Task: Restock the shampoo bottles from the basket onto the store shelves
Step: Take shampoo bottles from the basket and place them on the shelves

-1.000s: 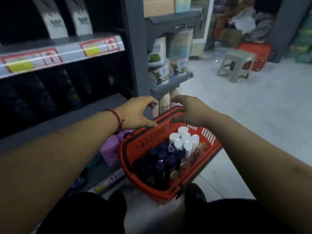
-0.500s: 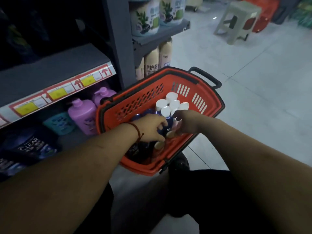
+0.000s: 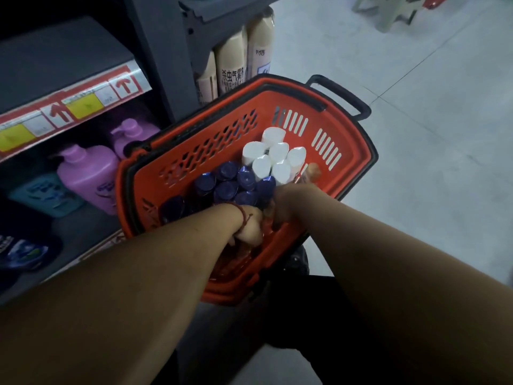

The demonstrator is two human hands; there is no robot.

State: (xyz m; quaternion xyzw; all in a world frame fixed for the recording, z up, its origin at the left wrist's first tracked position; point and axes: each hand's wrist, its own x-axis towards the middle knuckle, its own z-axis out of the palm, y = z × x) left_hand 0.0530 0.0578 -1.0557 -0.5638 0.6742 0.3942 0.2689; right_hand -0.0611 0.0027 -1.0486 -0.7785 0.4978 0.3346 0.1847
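A red shopping basket (image 3: 358, 151) sits on the floor in front of me, beside the shelving. It holds several upright shampoo bottles: white-capped ones (image 3: 273, 157) at the far side, blue-capped ones (image 3: 230, 184) in the middle, and a tan-capped one (image 3: 313, 170) at the right. My left hand (image 3: 249, 226), with a red cord at the wrist, reaches down into the near part of the basket. My right hand (image 3: 288, 201) dips in right next to it. The fingers of both hands point down among the bottles and are hidden.
A grey shelf with a red and yellow price strip (image 3: 69, 107) is at the left. Below it stand purple pump bottles (image 3: 88, 173), a teal bottle (image 3: 47, 193) and dark bottles (image 3: 25, 254). Beige spray cans (image 3: 233, 65) stand behind the basket. A stool (image 3: 388, 9) is on the tiled floor at the far right.
My hands left the basket's far rim and went down inside among the bottles, now deeper at the near side. The view tilted down toward the basket and lower shelf.
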